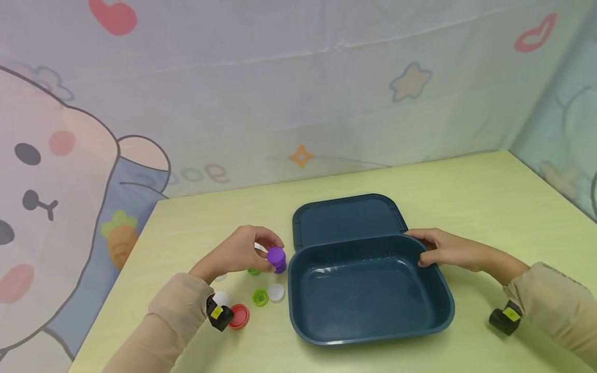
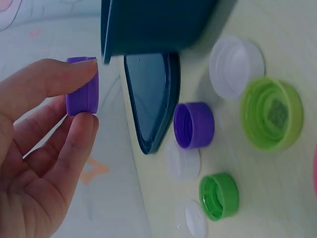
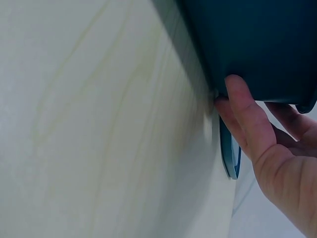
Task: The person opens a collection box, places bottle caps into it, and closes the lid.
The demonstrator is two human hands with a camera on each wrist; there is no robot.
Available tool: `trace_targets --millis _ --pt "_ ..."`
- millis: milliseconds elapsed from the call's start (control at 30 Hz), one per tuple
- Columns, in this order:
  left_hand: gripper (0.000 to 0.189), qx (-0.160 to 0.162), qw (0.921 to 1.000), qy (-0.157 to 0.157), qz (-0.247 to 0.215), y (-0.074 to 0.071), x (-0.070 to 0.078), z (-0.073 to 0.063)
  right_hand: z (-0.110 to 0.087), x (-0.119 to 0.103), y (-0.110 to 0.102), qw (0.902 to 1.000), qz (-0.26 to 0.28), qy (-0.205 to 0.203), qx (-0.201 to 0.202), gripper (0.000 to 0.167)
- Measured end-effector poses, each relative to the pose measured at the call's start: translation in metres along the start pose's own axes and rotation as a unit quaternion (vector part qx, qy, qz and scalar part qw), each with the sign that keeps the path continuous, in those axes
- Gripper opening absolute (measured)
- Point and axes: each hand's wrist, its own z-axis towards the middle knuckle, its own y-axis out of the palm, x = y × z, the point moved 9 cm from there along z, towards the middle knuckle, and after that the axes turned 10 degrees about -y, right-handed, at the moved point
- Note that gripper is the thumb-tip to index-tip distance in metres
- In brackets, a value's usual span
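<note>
My left hand [image 1: 240, 251] pinches a purple bottle cap [image 2: 84, 94] between thumb and fingertips, raised above the table. Below it a second purple cap [image 2: 194, 125] stands on its edge. A green cap [image 2: 219, 196], a lime-green cap [image 1: 260, 297] and several white caps [image 1: 276, 293] lie near that hand. My right hand [image 1: 450, 251] grips the back right corner of a dark blue rectangular box [image 1: 373, 340], with the thumb over the rim and fingers against the outside wall. Inside, the box holds nothing.
A dark blue lid [image 1: 347, 220] lies flat behind the box, partly covered by it. Near my left wrist lies a red cap [image 1: 239, 317], with a white cap [image 1: 221, 298] partly hidden by the wrist camera. A printed cloth [image 1: 280, 103] hangs behind the table.
</note>
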Motion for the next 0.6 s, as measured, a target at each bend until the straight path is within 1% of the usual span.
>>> trace_targets --millis 100,300,400,600 --pt "0.032 -0.011 0.9999 0.003 0.003 0.006 0.008 0.000 0.000 0.001 -0.001 1.0000 -0.005 0.002 0.002 0.061" --pt "0.034 -0.036 0.9989 0.031 0.004 0.020 0.022 0.000 0.000 0.002 -0.001 1.0000 -0.007 0.005 0.000 0.061" --pt "0.036 -0.048 0.9981 0.039 -0.003 0.025 0.026 0.002 0.001 0.002 0.000 1.0000 -0.006 0.005 0.000 0.061" --pt "0.037 -0.057 0.9976 0.040 -0.001 0.031 0.030 0.005 0.001 0.002 0.001 0.9999 0.010 -0.002 -0.001 0.061"
